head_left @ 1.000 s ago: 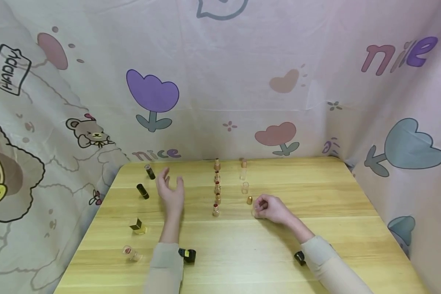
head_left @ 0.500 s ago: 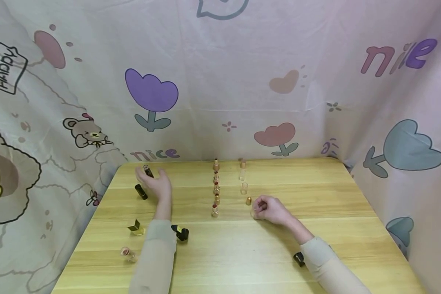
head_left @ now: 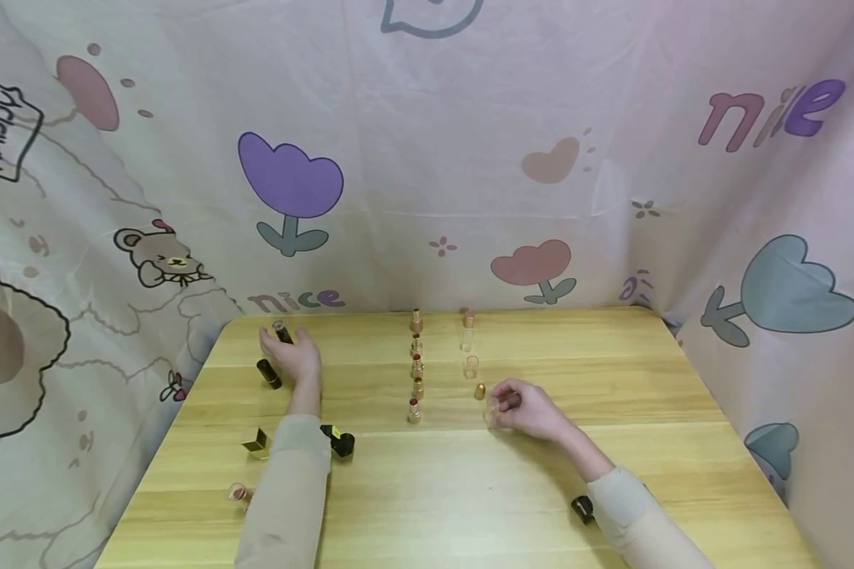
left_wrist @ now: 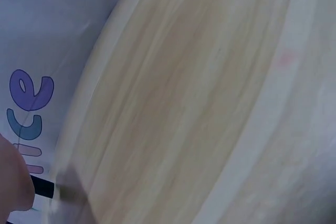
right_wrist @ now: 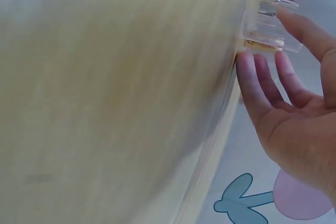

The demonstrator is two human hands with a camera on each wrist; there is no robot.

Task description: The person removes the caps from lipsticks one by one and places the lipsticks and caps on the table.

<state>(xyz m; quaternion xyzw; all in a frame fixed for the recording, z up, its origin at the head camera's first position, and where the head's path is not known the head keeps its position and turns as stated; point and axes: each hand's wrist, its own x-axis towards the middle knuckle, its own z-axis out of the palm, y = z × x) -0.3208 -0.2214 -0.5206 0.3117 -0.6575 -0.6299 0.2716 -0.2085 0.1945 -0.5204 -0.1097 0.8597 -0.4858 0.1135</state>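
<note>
In the head view my left hand (head_left: 293,357) is at the table's back left, fingers and thumb spread to either side of a black lipstick tube (head_left: 283,333). The left wrist view catches only a bit of that black tube (left_wrist: 43,186) beside a fingertip. My right hand (head_left: 530,409) rests low over the table on the right, its fingertips around a clear lipstick cap (head_left: 491,412). Thumb and fingers stand on opposite sides of the clear cap (right_wrist: 268,31) in the right wrist view. Between the hands several uncapped lipsticks (head_left: 414,412) stand in a row.
Behind the right hand are a gold cap (head_left: 480,391), a clear cap (head_left: 472,367) and a rose-gold-topped one (head_left: 468,320). Along the left lie another black tube (head_left: 269,374), a gold square lipstick (head_left: 256,444) and a clear-capped one (head_left: 238,494). A printed curtain (head_left: 398,158) hangs behind the table.
My left hand has moved left, from beside the black lipstick tube to around it, and the left sleeve now partly covers the clear-capped lipstick. My right hand has stayed at the clear cap.
</note>
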